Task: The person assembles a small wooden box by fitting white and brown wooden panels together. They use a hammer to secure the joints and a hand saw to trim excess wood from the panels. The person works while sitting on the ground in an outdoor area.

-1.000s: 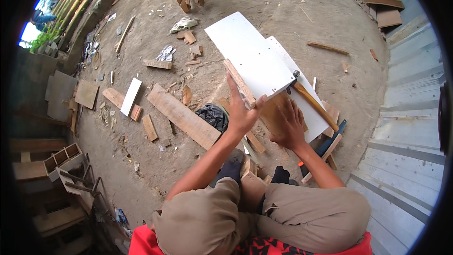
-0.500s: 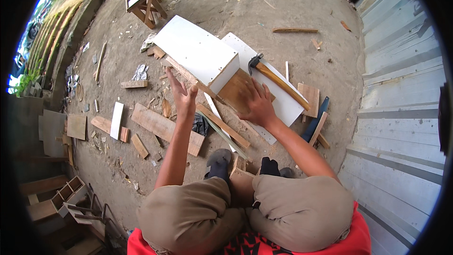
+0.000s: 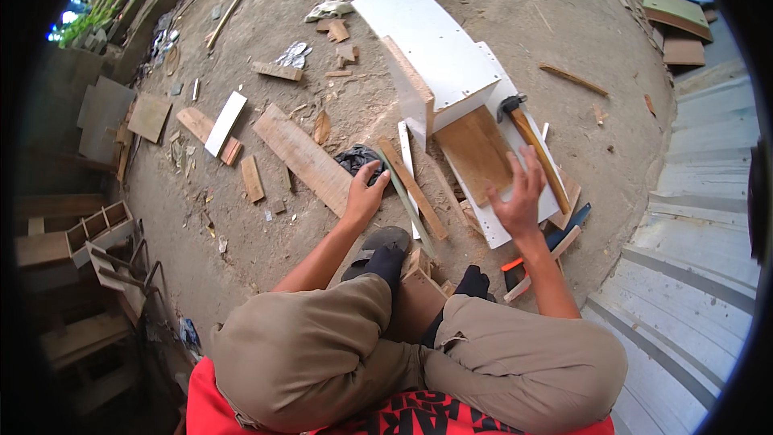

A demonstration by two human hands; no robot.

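My left hand [image 3: 368, 190] is open, its fingers curved and apart, beside a crumpled black plastic bag [image 3: 353, 159] and the narrow wood strips. Nothing shows in its grasp. My right hand [image 3: 519, 200] has its fingers spread at the near right corner of a brown wooden board [image 3: 475, 149]; whether the fingertips touch it I cannot tell. That board lies against a white box-like wooden piece [image 3: 427, 40], over a long white panel [image 3: 498, 229]. A claw hammer [image 3: 538, 147] rests on the panel, just right of my right hand.
Wood offcuts lie over the ground, among them a long plank [image 3: 302, 157] and a white strip [image 3: 225, 123]. A blue-bladed saw [image 3: 568, 228] lies at the right, near a metal wall [image 3: 684, 274]. A small wooden block [image 3: 415, 298] stands between my feet.
My left hand has dropped from beside the white box toward the black bag. My right hand has drawn back from the board's middle to its near corner. The view has turned left.
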